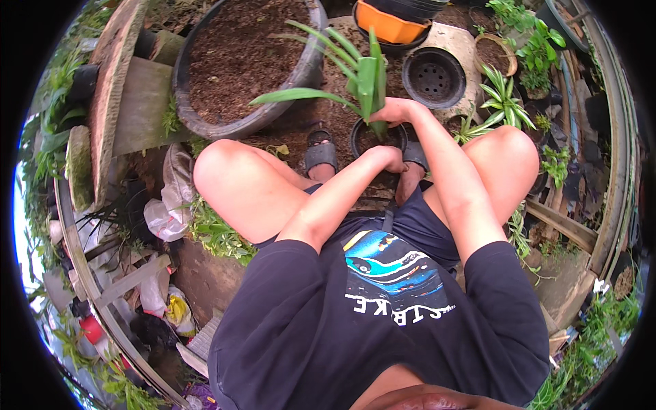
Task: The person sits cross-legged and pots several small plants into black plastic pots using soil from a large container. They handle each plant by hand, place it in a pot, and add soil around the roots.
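A green plant with long strap-shaped leaves (367,84) stands in a small black plastic pot (357,141) between the feet. My right hand (395,109) is at the far side of the pot, its fingers at the lower leaves; the leaves partly hide them, and whether they grip is unclear. My left hand (390,158) is bent over the pot's near right rim, close to the right foot. Its fingers are mostly hidden, so its hold cannot be told. Dark soil shows inside the pot around the plant's base.
A large black tub of brown soil (241,61) stands at the upper left. An empty black pot with drainage holes (434,78) lies on a pale slab, beside stacked pots, one orange (392,26). A variegated plant (505,102) grows at the right. A wooden board (115,77) leans at the left.
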A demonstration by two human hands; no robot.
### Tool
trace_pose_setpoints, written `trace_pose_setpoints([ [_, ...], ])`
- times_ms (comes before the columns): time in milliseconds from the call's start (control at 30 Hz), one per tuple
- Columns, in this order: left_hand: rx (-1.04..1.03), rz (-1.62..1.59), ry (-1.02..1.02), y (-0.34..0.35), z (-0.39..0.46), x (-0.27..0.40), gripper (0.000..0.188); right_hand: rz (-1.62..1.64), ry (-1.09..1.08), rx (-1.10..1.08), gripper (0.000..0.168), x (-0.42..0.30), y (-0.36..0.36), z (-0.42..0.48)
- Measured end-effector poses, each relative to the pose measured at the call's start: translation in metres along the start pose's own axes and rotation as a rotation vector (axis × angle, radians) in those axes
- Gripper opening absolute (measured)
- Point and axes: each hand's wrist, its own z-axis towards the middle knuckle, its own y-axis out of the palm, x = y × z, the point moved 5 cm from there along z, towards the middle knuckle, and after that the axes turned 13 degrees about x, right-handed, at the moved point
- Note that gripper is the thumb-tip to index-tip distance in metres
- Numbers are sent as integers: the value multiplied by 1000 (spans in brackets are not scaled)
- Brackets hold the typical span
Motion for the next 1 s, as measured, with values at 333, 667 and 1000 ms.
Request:
trace_pose_setpoints([
  [333,542,-468,-150,-284,-226,-96,40,11,37,-27,60,2,-11,2],
  [667,855,-167,-675,-235,-153,-348,100,-63,8,-112,53,13,-2,-16],
  [1000,537,-52,-789,-214,-118,-329,123,-89,31,-126,56,11,-3,-22],
])
